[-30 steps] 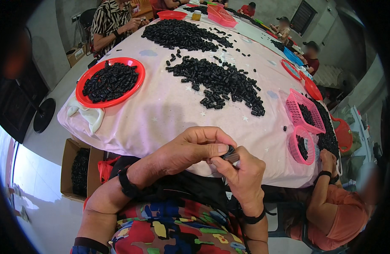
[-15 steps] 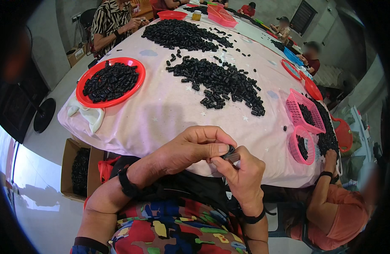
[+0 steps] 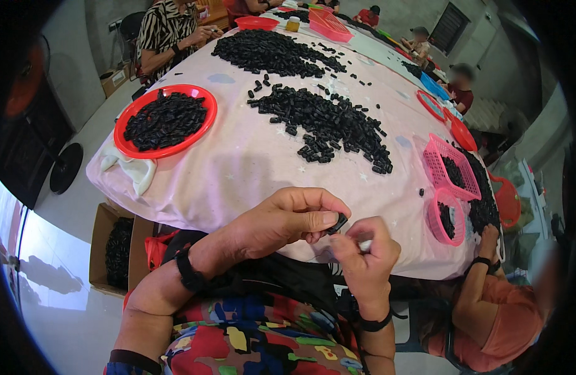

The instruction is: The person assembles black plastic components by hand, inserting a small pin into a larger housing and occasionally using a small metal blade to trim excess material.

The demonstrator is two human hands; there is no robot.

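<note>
My left hand [image 3: 291,220] pinches a small black cylindrical piece [image 3: 337,224] between thumb and fingertips, above the table's near edge. Just to its right, my right hand [image 3: 370,259] is a little apart from that piece, fingers curled and slightly blurred. A pale bit [image 3: 365,245] shows inside the right hand's grip, too covered to identify. Ahead of both hands, a heap of similar black pieces [image 3: 322,122] lies on the pink cloth. A red round tray [image 3: 210,125] filled with such pieces sits at the left.
A larger black heap [image 3: 269,53] lies farther back. To the right are a pink rectangular basket [image 3: 435,162], a pink round basket [image 3: 433,219] and a co-worker's hand [image 3: 489,237]. A cardboard box [image 3: 141,253] of black pieces stands on the floor at left. Other people sit around the table.
My right hand has drawn away to the right from the black piece, its fingers curling in over the pale thing. The left hand keeps its hold, and more of the black piece shows.
</note>
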